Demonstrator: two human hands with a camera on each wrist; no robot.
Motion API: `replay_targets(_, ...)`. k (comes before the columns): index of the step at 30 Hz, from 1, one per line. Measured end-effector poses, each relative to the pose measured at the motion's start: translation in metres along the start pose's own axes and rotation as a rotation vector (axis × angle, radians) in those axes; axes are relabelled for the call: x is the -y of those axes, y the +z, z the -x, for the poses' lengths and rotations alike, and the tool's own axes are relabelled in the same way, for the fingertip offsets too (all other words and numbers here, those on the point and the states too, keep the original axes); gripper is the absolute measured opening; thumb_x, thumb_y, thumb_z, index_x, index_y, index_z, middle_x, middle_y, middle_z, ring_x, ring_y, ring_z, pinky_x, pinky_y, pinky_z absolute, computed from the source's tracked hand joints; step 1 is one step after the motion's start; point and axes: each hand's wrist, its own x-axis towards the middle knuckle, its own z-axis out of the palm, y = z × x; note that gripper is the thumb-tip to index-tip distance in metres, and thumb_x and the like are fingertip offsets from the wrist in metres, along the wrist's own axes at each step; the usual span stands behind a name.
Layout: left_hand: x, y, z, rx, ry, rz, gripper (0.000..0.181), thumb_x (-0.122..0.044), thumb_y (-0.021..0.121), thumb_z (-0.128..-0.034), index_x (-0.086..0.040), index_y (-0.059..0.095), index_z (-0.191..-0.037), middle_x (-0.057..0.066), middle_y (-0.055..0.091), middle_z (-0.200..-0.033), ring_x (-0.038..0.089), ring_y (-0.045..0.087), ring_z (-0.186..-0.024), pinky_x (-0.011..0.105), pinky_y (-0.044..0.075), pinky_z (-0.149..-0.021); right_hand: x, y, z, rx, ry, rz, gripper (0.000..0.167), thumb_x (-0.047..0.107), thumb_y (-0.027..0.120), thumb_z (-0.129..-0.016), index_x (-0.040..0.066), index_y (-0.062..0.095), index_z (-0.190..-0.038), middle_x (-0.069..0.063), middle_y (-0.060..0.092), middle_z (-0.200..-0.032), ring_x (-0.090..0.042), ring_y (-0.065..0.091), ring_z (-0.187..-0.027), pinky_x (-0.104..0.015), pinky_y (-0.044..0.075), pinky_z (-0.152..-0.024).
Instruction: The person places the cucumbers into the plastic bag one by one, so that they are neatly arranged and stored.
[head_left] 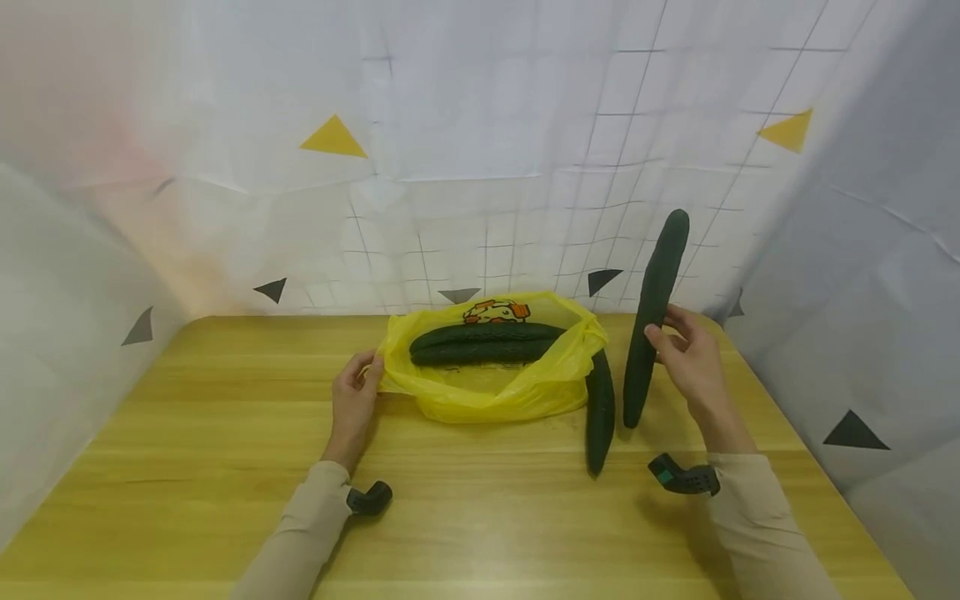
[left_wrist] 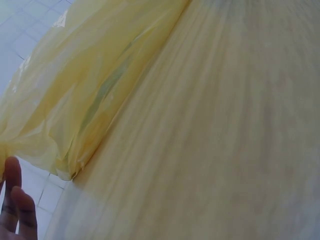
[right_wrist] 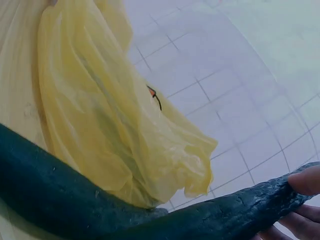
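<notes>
White sheeting (head_left: 480, 92) tops the frame. Right of the yellow bag (head_left: 502, 404), the right hand (head_left: 693, 358) grips a steeply tilted cucumber (head_left: 660, 271); the left hand (head_left: 356, 398) pinches the bag's edge.

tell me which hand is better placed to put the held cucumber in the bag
Right, probably: the right hand already grips the held cucumber just right of the yellow bag, while the left hand holds the bag's left end beside its open mouth.

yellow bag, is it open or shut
Open: the bag gapes in the head view, showing two cucumbers inside, and the left hand grips its edge.
</notes>
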Motion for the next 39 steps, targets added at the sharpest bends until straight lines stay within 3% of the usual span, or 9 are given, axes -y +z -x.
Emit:
replay_targets(7,0.0,0.0,0.0,0.001,-0.01,-0.006,0.025,-0.021,0.056,-0.0956,-0.002,0.065,-0.11,0.012,0.062,-0.117,0.005,0.054,-0.101,0.013,0.044,-0.081,0.007,0.002,0.002,-0.024,-0.06,-0.056,0.06,0.034,0.053,-0.096,0.008,0.032,-0.145,-0.019,0.044,-0.137,0.01,0.057,-0.094,-0.012,0.051,-0.074)
replay_targets(26,-0.002,0.0,0.001,0.006,-0.029,0.012,0.024,-0.022,0.057,-0.0955,-0.004,0.065,-0.109,0.007,0.062,-0.111,0.004,0.054,-0.081,0.016,0.044,-0.066,0.03,0.011,0.001,-0.042,-0.126,-0.187,0.051,0.024,0.056,-0.095,0.011,0.039,-0.142,-0.013,0.05,-0.131,0.003,0.062,-0.094,-0.013,0.052,-0.075)
replay_targets(33,-0.001,0.0,0.0,0.0,-0.027,0.002,0.023,-0.022,0.057,-0.0953,-0.005,0.066,-0.108,0.008,0.062,-0.112,0.005,0.054,-0.086,0.015,0.045,-0.069,0.033,0.015,-0.001,-0.043,-0.147,-0.188,0.05,0.023,0.057,-0.095,0.012,0.04,-0.141,-0.012,0.051,-0.131,0.003,0.062,-0.093,-0.013,0.051,-0.076)
replay_targets(39,-0.001,0.001,0.0,-0.008,-0.023,-0.019,0.024,-0.023,0.057,-0.0954,-0.005,0.066,-0.107,0.01,0.063,-0.115,0.006,0.053,-0.097,0.015,0.044,-0.078,0.035,0.018,-0.001,-0.041,-0.169,-0.188,0.05,0.021,0.058,-0.094,0.014,0.041,-0.141,-0.01,0.052,-0.131,0.0,0.062,-0.093,-0.013,0.051,-0.078)
